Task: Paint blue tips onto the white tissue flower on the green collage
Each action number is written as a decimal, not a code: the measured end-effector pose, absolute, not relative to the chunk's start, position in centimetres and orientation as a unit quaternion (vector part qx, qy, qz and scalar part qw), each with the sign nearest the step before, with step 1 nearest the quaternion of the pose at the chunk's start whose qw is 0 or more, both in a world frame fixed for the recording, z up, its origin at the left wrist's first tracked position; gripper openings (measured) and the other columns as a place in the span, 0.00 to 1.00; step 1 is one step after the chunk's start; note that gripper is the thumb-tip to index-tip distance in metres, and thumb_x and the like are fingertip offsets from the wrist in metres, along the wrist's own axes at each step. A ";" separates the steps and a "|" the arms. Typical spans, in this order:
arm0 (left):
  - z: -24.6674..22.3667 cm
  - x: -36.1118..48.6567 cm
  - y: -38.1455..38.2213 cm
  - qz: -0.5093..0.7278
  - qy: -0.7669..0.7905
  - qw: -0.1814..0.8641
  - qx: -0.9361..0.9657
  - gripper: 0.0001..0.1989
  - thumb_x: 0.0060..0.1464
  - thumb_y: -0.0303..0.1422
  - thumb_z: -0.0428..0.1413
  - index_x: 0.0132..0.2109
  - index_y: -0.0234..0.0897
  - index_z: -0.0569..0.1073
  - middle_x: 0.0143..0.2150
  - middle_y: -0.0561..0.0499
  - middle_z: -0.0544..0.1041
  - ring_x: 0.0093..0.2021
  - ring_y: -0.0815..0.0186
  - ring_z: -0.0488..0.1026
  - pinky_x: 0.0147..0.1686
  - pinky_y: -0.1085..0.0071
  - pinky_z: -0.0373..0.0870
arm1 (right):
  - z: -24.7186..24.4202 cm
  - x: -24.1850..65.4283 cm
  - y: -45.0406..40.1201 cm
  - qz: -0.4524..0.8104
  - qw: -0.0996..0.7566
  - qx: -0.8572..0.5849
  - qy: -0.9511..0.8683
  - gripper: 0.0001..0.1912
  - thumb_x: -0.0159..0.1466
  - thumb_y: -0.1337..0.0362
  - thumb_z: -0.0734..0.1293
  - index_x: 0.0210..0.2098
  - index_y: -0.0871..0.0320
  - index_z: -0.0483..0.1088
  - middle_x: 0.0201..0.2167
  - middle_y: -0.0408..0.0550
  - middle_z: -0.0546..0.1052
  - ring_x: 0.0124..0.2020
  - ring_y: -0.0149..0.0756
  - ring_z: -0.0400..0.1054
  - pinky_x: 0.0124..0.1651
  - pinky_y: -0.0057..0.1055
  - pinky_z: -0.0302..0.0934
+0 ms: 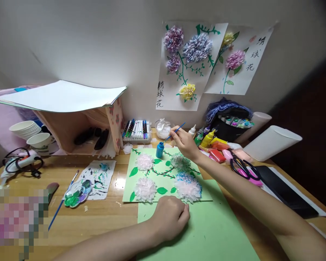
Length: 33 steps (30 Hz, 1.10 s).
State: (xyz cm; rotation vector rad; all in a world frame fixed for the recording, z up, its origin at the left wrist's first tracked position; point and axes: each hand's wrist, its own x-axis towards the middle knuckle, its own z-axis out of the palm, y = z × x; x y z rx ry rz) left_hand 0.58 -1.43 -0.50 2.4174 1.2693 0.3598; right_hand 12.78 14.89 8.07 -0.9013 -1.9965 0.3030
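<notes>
Left hand (170,217), nearest the camera, rests in a loose fist on a green sheet (203,235), by the near edge of flower-covered card (128,188); whether it encloses anything cannot be told. Above the card, the right hand (185,142) pinches a thin blue paintbrush (180,125), fingertips closed low on its shaft. Its long axis slants, handle end up and rightward, bristles down and leftward toward an open blue paint bottle (159,150); contact is unclear. Light and stiff-handled, soft only at the bristles, the brush looks best held just above the ferrule. Ruffled paper flowers (145,189) appear fragile. A palette (69,198) sits left on the bench (97,224).
</notes>
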 end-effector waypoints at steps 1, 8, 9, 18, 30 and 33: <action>-0.5 0.6 -1.4 0.129 0.451 0.194 0.861 0.18 0.63 0.31 0.44 0.25 0.36 0.69 0.26 0.50 0.77 0.26 0.67 0.68 0.28 0.68 0.48 | 8.0 12.8 15.0 0.120 0.446 -0.366 -0.808 0.16 0.70 0.53 0.53 0.34 0.55 0.64 0.29 0.45 0.70 0.31 0.35 0.67 0.38 0.33 0.60; -0.6 0.6 -1.5 0.133 0.448 0.203 0.860 0.19 0.63 0.31 0.44 0.24 0.35 0.69 0.25 0.49 0.76 0.25 0.67 0.67 0.28 0.68 0.47 | 8.4 12.9 14.9 0.096 0.462 -0.348 -0.810 0.16 0.70 0.54 0.53 0.32 0.55 0.63 0.28 0.45 0.70 0.32 0.35 0.67 0.38 0.32 0.60; -0.6 0.6 -1.5 0.134 0.448 0.204 0.860 0.19 0.63 0.31 0.44 0.24 0.35 0.69 0.25 0.50 0.76 0.25 0.67 0.67 0.28 0.68 0.47 | 8.4 12.9 14.8 0.094 0.458 -0.348 -0.813 0.16 0.70 0.54 0.53 0.33 0.55 0.63 0.28 0.45 0.71 0.32 0.35 0.67 0.38 0.32 0.61; -0.6 0.5 -1.4 0.152 0.448 0.206 0.857 0.19 0.62 0.31 0.44 0.23 0.36 0.67 0.23 0.51 0.74 0.24 0.68 0.65 0.27 0.68 0.47 | 8.1 13.5 14.3 0.113 0.512 -0.321 -0.788 0.12 0.70 0.57 0.56 0.35 0.54 0.65 0.30 0.45 0.72 0.32 0.33 0.69 0.37 0.31 0.62; -0.4 -0.2 -1.5 0.202 0.410 0.226 0.860 0.21 0.64 0.31 0.39 0.24 0.37 0.64 0.22 0.51 0.67 0.25 0.66 0.62 0.29 0.68 0.54 | 2.2 21.9 7.3 0.313 0.641 -0.459 -0.529 0.20 0.64 0.45 0.60 0.28 0.55 0.63 0.24 0.40 0.66 0.21 0.28 0.61 0.24 0.27 0.56; 1.4 -0.1 -1.4 0.283 0.381 0.215 0.854 0.20 0.66 0.32 0.39 0.29 0.36 0.68 0.27 0.49 0.69 0.30 0.65 0.64 0.31 0.69 0.59 | 2.1 23.0 5.9 0.293 0.619 -0.466 -0.560 0.19 0.65 0.47 0.60 0.27 0.55 0.63 0.22 0.40 0.66 0.21 0.29 0.61 0.25 0.27 0.56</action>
